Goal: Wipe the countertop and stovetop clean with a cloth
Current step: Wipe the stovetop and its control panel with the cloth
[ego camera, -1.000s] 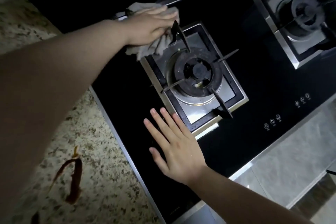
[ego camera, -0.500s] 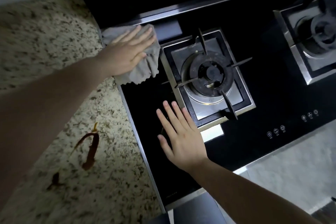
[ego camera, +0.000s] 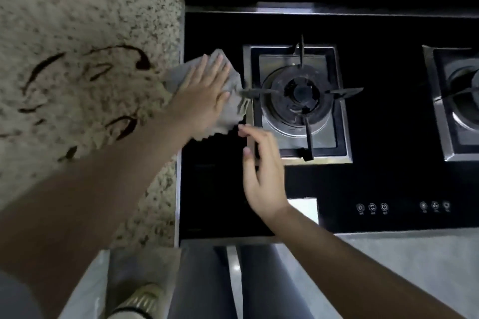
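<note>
- Two hands in view over a black glass gas stovetop set into a speckled granite countertop.
- Left hand: flat, fingers straight and together, pressing a grey cloth down at the stovetop's left edge, just beside the left burner. No curl or pinch seen; palm pressure only.
- Cloth: crumpled, spread under and beyond the palm, its right edge touching or nearly touching the burner's steel surround and the left prong of the pan support; its left part overlapping the metal strip between glass and granite.
- Right hand: holding nothing, fingers loosely extended and slightly bent, fingertips near the cloth's lower edge and the surround's near-left corner. Contact with the glass not determinable.
- Dark brown spill streaks noted on the granite, to the left of the cloth and well apart from the burners; several marks, none yet wiped.
- Key relation: spills lying to the left of the cloth-bearing hand, across the metal strip; left hand nearer to them than the right, and already on the cloth.
- Judgement: stovetop wiping in hand along the left margin; countertop portion outstanding. Next stroke toward the streaks likely calls for a leftward sweep over the strip with the same flat pressure.
- Risk: cloth snagging on the pan support prong; smearing rather than lifting the spill.
- Second burner at far right, partly out of frame; touch controls along the near edge.
</note>
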`<move>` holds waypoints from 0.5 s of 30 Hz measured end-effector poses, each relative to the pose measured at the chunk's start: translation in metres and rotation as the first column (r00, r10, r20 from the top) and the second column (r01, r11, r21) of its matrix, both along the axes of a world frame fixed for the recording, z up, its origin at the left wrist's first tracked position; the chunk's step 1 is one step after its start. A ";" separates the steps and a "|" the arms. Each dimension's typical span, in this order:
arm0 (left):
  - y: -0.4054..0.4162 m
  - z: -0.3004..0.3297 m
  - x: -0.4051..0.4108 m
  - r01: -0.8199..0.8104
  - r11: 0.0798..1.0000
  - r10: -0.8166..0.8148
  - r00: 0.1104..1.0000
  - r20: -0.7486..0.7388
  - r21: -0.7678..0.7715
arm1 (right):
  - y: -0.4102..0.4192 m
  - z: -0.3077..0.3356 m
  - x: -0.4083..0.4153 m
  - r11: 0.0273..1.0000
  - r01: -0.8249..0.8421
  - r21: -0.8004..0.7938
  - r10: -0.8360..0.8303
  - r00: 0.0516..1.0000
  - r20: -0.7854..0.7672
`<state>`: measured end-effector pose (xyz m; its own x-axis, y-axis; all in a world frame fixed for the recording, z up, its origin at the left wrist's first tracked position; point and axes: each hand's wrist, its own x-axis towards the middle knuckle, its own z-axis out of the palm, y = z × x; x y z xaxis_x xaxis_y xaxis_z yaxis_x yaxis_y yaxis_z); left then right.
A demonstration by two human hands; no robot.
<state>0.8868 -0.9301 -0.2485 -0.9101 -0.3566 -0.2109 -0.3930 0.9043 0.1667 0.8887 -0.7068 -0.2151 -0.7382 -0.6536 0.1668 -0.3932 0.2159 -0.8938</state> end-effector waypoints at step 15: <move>0.195 0.023 0.122 -0.389 0.685 0.638 0.729 -0.250 0.615 | 0.058 0.000 0.007 0.948 -0.253 0.193 0.251 0.967 0.036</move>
<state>1.0090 -0.7346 -0.2259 -0.6431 -0.7510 -0.1500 -0.5445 0.3107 0.7791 0.8956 -0.6485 -0.2151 -0.5463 -0.8375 0.0108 -0.4475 0.2810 -0.8490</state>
